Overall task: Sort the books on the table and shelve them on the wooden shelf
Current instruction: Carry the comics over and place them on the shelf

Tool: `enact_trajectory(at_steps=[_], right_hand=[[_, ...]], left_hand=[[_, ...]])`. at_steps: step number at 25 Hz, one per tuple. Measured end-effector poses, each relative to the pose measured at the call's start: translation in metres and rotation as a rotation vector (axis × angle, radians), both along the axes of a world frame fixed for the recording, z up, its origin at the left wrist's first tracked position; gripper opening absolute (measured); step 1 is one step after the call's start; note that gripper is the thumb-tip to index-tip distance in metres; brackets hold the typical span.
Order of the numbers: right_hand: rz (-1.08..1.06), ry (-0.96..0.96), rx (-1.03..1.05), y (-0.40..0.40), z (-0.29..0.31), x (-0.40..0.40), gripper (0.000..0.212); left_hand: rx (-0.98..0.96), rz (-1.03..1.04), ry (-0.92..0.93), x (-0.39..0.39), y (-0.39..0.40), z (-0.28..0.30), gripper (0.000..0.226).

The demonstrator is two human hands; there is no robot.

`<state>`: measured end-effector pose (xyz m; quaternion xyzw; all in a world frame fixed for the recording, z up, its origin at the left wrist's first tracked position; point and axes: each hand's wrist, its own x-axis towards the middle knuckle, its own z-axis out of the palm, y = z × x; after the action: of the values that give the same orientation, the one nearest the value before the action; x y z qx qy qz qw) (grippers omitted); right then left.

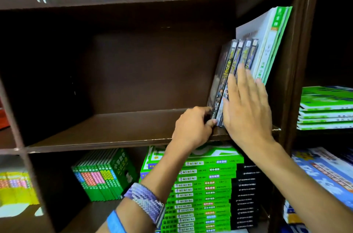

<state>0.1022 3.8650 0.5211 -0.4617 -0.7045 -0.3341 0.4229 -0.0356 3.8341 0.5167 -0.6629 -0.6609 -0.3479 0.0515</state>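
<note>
Shelving in progress: dark books being squared up at the right end of the shelf compartment.

Nearest: left wrist, woven band (147, 201) and blue band (115, 221); both forearms reach up and forward from the lower frame.

Left hand (193, 127): fingers curled, thumb and fingertips pinching the foot of the outermost dark book at the board (95, 129) edge.

Right hand (246, 106): fingers straight and together, palm flat against the spines, pressing them rightward; grips nothing.

Dark books (232, 72): four or so, upright but leaning right, standing on the board, resting against the green books (271, 41).

Green books: taller, leaning on the compartment's right wall.

Beyond: rest of the compartment dark; back panel bare.

Below: green stacks (193, 190) in the lower compartment, not part of this step.

Judgement: placing step nearly done. The next move likely calls for pushing the feet in flush, then letting go without the row sliding left.
</note>
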Motion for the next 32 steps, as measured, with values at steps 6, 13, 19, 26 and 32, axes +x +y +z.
enact_trajectory(at_steps=[6, 13, 19, 26, 32], right_hand=[[-0.016, -0.040, -0.002, 0.004, -0.019, 0.001, 0.059], [0.028, -0.102, -0.151, -0.021, -0.050, 0.000, 0.060], [0.038, -0.183, -0.304, -0.030, -0.047, 0.004, 0.067], [0.062, -0.110, -0.452, -0.034, -0.052, -0.004, 0.067], [0.315, 0.057, -0.257, -0.095, -0.102, 0.001, 0.060]], left_hand=[[0.114, 0.140, -0.072, 0.006, 0.000, -0.005, 0.034], [0.041, 0.082, 0.024, 0.005, -0.012, -0.004, 0.036], [-0.017, -0.009, 0.094, 0.002, -0.040, -0.005, 0.048], [0.022, -0.052, 0.057, -0.005, -0.085, -0.021, 0.044], [0.263, 0.025, -0.057, -0.033, -0.147, -0.058, 0.051]])
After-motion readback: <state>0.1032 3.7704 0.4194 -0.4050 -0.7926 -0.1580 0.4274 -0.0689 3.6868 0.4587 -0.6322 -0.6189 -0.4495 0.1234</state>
